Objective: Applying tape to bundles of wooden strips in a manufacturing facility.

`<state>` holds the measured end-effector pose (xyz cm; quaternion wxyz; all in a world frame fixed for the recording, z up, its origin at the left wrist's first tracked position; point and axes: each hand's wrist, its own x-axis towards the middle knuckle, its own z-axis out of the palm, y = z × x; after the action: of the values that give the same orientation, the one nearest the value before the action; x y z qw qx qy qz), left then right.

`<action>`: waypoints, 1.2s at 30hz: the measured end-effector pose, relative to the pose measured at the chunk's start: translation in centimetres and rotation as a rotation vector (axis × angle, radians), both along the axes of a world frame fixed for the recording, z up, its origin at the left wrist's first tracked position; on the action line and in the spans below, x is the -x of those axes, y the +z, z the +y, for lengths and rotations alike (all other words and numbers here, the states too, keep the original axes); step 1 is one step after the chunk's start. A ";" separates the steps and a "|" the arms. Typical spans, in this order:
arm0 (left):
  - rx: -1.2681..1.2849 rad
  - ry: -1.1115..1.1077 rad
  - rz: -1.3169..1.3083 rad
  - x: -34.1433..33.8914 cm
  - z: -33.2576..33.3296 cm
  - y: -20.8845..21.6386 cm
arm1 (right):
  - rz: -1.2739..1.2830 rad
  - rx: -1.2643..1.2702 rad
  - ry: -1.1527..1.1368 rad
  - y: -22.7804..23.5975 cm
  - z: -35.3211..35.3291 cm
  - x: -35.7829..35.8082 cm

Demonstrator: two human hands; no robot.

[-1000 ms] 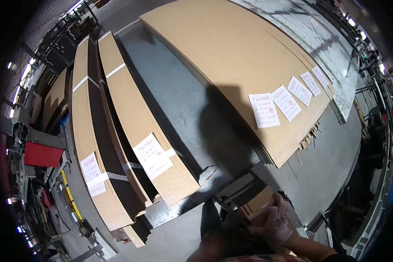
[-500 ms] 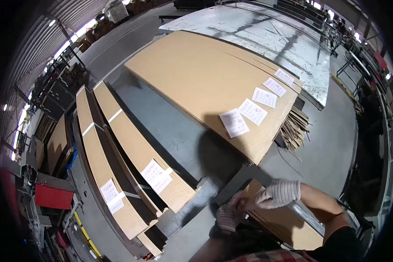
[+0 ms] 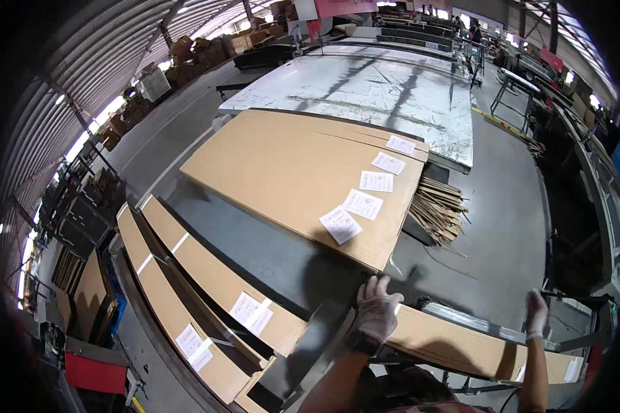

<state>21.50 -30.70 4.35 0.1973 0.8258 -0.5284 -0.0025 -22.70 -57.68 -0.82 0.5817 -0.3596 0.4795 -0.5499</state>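
My left hand (image 3: 379,306), in a pale knit glove, is at the left end of a long narrow cardboard pack (image 3: 455,341). Its fingers are apart and stretched away from me; whether they touch the pack's edge cannot be made out. Farther right, my gloved right hand (image 3: 536,315) is raised over the far edge of that pack, fingers pointing up, with nothing visible in it. A shiny grey strip (image 3: 468,316) runs along the pack's far side. White bands show near the pack's right end.
Ahead lies a large flat cardboard stack (image 3: 275,165) with several white paper labels (image 3: 375,181). Thin strips (image 3: 437,210) stick out beneath it. Two long strapped cardboard bundles (image 3: 217,282) (image 3: 169,299) lie at left. Beyond stands a broad metal-topped table (image 3: 386,76).
My hands, together at the pack's left end before, are now apart; the right has moved rightward. The view has tilted up, and more of the pack shows.
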 end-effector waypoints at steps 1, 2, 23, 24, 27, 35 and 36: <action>0.310 0.134 -0.027 1.0 0.7 0.4 | 0.040 0.236 -0.135 0.0 -0.3 10.8; 0.302 0.163 -0.058 2.4 2.2 -3.0 | 0.345 0.271 -0.497 3.9 2.9 12.8; 1.428 0.924 1.368 23.3 29.5 -5.3 | -0.496 0.114 -0.127 2.3 16.6 28.8; 1.395 0.896 1.373 23.7 29.6 -4.7 | -0.480 0.158 -0.106 5.3 15.9 27.4; 1.283 0.816 1.367 24.5 30.5 -2.7 | -0.435 0.291 -0.057 13.7 14.8 23.7; 1.087 0.629 1.248 25.4 32.4 2.2 | -0.395 0.665 0.352 34.5 12.2 7.6; 1.070 0.596 1.231 25.4 32.3 2.9 | -0.392 0.718 0.421 37.2 12.7 5.3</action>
<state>-3.94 1.61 7.29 0.8023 0.5779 -0.0194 -0.1483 -27.96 -45.00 36.39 0.5990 -0.5172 0.0563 -0.6087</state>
